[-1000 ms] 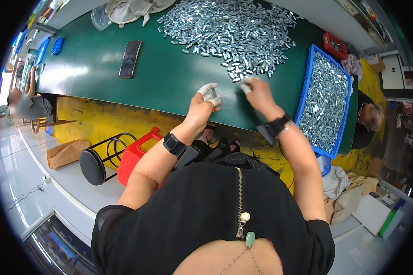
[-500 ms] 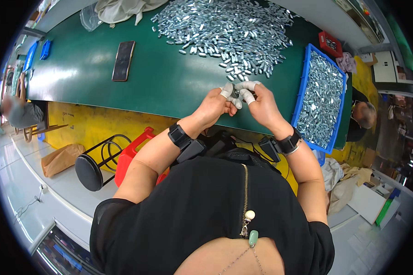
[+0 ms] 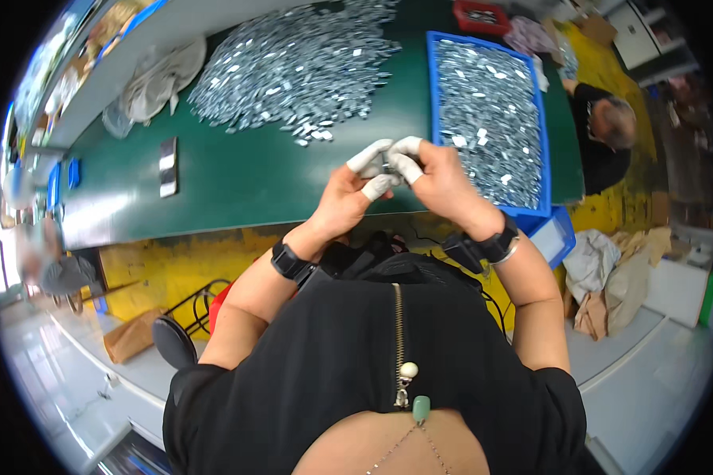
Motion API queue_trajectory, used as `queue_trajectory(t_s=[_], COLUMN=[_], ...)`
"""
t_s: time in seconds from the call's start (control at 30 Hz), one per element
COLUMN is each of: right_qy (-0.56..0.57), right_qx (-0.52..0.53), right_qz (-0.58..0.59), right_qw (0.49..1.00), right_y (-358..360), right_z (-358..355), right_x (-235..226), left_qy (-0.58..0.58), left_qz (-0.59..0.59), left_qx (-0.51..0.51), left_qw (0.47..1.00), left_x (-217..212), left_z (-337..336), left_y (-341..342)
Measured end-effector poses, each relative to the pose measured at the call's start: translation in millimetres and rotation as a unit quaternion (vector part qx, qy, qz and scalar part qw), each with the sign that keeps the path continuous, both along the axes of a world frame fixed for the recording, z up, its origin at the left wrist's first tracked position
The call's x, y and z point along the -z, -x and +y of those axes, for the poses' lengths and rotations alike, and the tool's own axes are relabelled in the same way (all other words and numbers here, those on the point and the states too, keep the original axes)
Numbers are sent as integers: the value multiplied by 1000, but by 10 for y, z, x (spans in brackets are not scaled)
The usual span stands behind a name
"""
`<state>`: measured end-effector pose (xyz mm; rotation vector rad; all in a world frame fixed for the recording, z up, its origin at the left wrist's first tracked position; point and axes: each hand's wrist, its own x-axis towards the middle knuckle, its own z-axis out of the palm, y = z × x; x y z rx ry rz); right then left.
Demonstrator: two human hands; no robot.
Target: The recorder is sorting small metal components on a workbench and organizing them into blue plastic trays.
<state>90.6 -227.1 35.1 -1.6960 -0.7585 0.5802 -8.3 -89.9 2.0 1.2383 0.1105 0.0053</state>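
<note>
My left hand (image 3: 348,194) and my right hand (image 3: 434,178) meet above the near edge of the green table (image 3: 238,182). Both wear white fingertip covers. Between the fingertips they pinch a small metal part (image 3: 387,166), mostly hidden by the fingers. A big heap of small silver metal parts (image 3: 293,67) lies on the table beyond my hands. To the right stands a blue tray (image 3: 433,87) filled with the same kind of silver parts, close to my right hand.
A dark phone (image 3: 167,166) lies on the table to the left. A crumpled white cloth (image 3: 154,79) sits at the back left. Another person (image 3: 606,134) sits at the right beyond the tray. A black stool (image 3: 174,340) stands lower left on yellow flooring.
My hands came back from the heap's edge toward my body and closed together on the small part. The view has turned, so the table now lies tilted.
</note>
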Motion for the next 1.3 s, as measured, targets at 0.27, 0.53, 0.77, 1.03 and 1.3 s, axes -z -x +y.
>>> queue_trajectory(t_s=[0.27, 0.53, 0.77, 1.03, 1.3], right_qy=[-65, -44, -19, 254, 259], right_qx=[6, 39, 18, 132, 54], right_qz=[107, 211, -327, -380, -120], right_qw=[992, 976, 945, 880, 957], right_y=[-130, -159, -6, -602, -224], right_z=[-438, -463, -248, 101, 1512], right_x=[180, 212, 316, 578, 1467], left_qy=[-92, -154, 99, 28, 39], left_qz=[-6, -51, 246, 266, 266], left_qx=[-20, -25, 48, -115, -86], left_qw=[996, 986, 963, 957, 959], left_x=[-30, -85, 45, 618, 583], left_z=[-416, -445, 26, 1403, 1580], left_y=[-167, -275, -233, 173, 224])
